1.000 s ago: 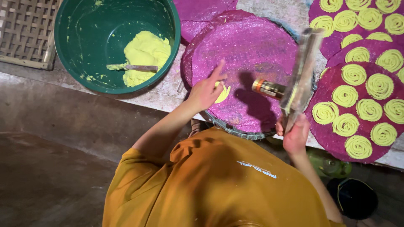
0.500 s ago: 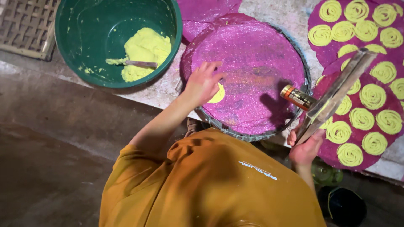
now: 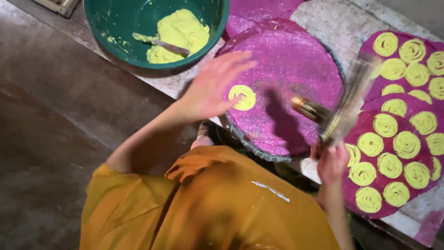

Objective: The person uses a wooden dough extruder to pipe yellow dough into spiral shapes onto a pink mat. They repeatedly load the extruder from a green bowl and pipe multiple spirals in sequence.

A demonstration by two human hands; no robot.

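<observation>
While the left hand (image 3: 210, 90) lifts open off the fresh yellow spiral (image 3: 242, 96) near the purple mat's (image 3: 286, 55) left edge, the right hand (image 3: 332, 162) has swung its gripped dough press (image 3: 344, 109) upright, one spiral laid.

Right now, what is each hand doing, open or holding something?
Left hand: open, fingers spread, resting by the yellow dough spiral on the round pink mat.
Right hand: closed around the long metal dough press.
</observation>
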